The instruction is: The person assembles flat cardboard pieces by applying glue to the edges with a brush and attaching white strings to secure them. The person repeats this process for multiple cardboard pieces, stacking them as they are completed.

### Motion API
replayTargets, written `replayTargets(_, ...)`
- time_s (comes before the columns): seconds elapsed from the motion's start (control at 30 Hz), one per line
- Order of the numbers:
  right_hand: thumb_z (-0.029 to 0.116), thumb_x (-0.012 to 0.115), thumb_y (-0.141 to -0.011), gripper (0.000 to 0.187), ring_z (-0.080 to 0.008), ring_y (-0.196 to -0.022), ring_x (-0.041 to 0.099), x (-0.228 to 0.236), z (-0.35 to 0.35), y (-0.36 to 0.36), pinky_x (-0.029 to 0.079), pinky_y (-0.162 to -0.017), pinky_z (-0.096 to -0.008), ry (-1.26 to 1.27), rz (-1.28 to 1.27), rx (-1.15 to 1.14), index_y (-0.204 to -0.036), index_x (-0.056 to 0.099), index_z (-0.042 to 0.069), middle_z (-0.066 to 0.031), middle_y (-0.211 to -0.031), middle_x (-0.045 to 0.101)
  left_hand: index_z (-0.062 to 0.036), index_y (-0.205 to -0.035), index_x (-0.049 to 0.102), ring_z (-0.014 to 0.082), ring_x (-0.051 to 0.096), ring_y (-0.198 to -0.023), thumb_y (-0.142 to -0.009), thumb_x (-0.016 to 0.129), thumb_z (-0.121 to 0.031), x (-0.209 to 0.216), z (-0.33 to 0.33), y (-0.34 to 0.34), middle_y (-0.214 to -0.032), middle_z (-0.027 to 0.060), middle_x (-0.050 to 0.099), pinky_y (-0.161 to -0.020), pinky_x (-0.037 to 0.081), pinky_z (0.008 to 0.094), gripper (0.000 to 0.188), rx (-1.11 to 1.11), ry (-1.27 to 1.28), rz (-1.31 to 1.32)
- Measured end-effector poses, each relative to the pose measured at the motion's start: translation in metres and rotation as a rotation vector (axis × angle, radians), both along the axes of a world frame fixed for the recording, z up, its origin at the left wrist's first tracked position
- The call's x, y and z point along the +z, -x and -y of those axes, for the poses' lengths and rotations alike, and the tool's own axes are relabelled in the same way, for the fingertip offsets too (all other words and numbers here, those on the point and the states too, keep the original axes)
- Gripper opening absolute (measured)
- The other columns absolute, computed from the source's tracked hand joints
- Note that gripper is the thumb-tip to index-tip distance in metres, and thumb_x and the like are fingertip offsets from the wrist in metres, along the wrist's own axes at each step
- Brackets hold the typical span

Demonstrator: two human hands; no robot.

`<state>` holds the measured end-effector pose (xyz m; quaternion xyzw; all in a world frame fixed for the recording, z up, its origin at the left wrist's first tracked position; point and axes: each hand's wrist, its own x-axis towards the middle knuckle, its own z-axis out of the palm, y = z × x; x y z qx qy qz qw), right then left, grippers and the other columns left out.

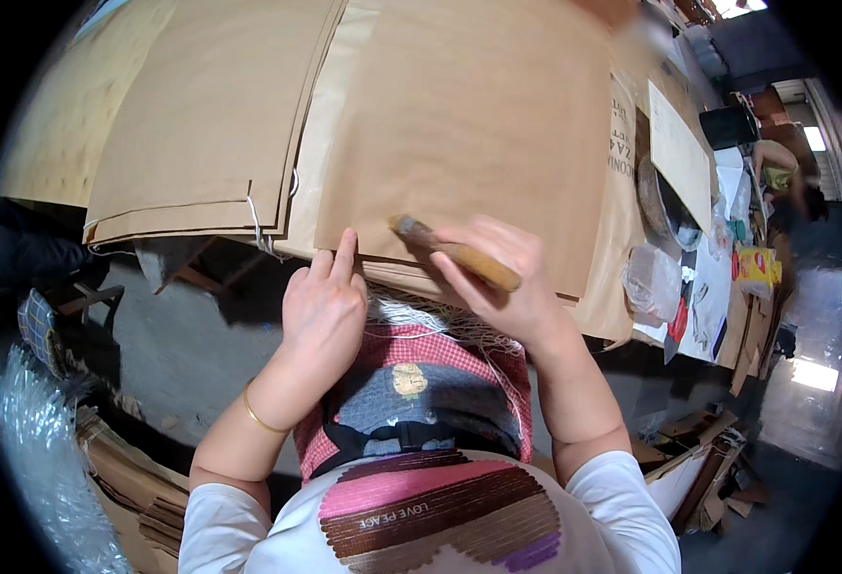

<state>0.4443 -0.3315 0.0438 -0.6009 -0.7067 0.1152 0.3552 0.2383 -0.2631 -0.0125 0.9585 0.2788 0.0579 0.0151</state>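
A large brown kraft paper sheet [469, 124] lies on top of a pile in front of me. My right hand [505, 251] is closed around the wooden handle of a brush [483, 267], its bristle end angled to the upper left, low over the sheet's near part. Whether the bristles touch the paper I cannot tell. My left hand [325, 304] rests at the sheet's near edge, index finger stretched onto the paper and the other fingers loosely bent; nothing shows in it. Several thin white cords [407, 312] hang below the near edge, against my lap.
To the left lies a stack of brown paper pieces [210, 115] with white cord loops [260, 222] at its corner. On the right are a plastic tub [653, 282], a pale board [679, 153] and a yellow packet [757, 272]. Clear plastic [48, 459] and flattened cardboard [134, 474] lie lower left.
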Motion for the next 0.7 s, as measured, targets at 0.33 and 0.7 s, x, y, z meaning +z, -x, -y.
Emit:
replayTargets(0.33,0.008,0.069,-0.079,0.011,-0.0243,-0.071,0.067,-0.014,0.007,0.011,0.052,-0.063,-0.0322,0.132,-0.264,-0.271,-0.087,0.066,0.0,-0.0141,-0.083,0.069,0.0015,-0.07,0.065,0.0241,0.057,-0.086,-0.068,0.059,-0.01,-0.011,-0.001,-0.003,-0.129,0.0238,0.055,-0.067,0.048,0.0334,0.013,0.006,0.018,0.035)
replayTargets(0.7,0.012,0.066,-0.076,0.015,-0.0267,-0.058,0.064,-0.017,0.088,-0.077,0.048,-0.054,-0.0335,0.283,-0.035,-0.819,-0.071,0.061,-0.001,-0.0172,-0.065,0.062,0.0054,-0.069,0.062,0.0288,0.06,-0.085,-0.062,0.061,0.0,-0.003,0.004,-0.012,-0.13,0.0285,0.051,-0.068,0.052,0.0359,0.009,0.01,0.054,-0.019)
